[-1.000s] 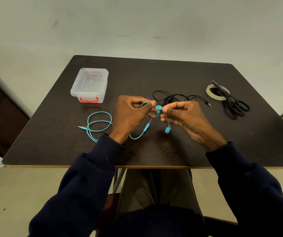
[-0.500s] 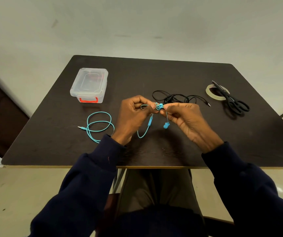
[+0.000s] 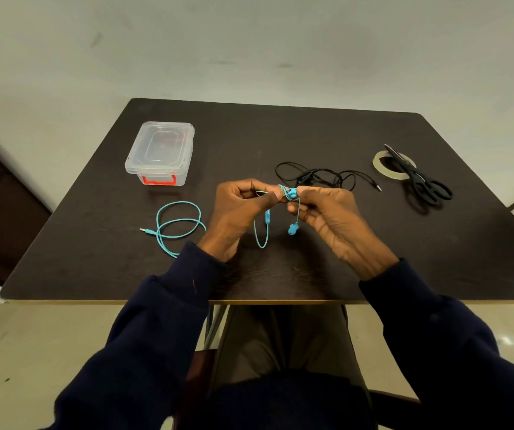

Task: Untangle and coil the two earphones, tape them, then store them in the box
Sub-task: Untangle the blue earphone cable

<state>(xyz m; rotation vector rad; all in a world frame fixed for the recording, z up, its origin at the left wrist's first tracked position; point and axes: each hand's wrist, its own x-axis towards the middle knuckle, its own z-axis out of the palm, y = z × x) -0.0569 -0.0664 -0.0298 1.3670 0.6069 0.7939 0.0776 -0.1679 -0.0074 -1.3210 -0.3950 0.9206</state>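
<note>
Head view: the left hand (image 3: 240, 209) and the right hand (image 3: 330, 215) both pinch the blue earphone (image 3: 292, 193) with curled fingers (image 3: 261, 200), just above the dark surface (image 3: 249, 135). The black earphone (image 3: 317, 176) lies tangled behind the hands. The closed box (image 3: 161, 152) sits far left.

turquoise earphone (image 3: 178, 224), black earphone (image 3: 317, 176), black scissors (image 3: 421, 181), dark table (image 3: 280, 135)

Navy sleeves (image 3: 156, 336), olive-grey trousers (image 3: 280, 342)
</note>
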